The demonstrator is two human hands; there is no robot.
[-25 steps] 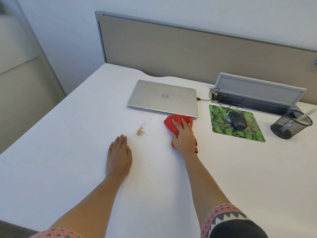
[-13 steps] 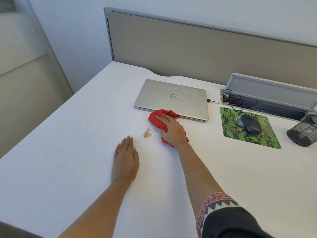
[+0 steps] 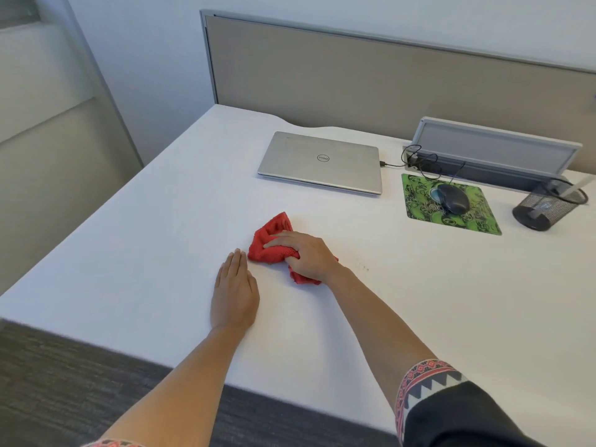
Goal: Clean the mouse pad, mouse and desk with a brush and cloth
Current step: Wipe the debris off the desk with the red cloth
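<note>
Red cloth [image 3: 272, 245] sits bunched up under the right hand [image 3: 308, 256]. The fingers curl over the top of it and the thumb tucks in at the side, so the hand grips the cloth and holds it down on the white tabletop [image 3: 145, 227]. The right arm comes in from the bottom right, with the hand turned to the left. A dark sleeve [image 3: 451, 411] with a red and white zigzag band covers the upper arm.

The left hand [image 3: 235, 291] lies flat, palm down, on the tabletop. Its fingers are straight and close together and hold nothing. The fingertips point away from the person and end just beside the cloth's near corner. The left arm reaches straight in over the tabletop edge.

Farther back lies a shut silver laptop [image 3: 321, 162]. A black cord [image 3: 392, 164] runs from its side to a grey tray [image 3: 496, 150]. In front of the tray is a green mouse pad [image 3: 419, 204] with a dark mouse [image 3: 453, 198] on top. A black mesh cup [image 3: 538, 211] stands right of the pad, with a white stick [image 3: 579, 185] leaning in it. A tan wall panel [image 3: 387, 82] stands behind the tabletop. Grey floor [image 3: 64, 391] shows at the bottom left.
</note>
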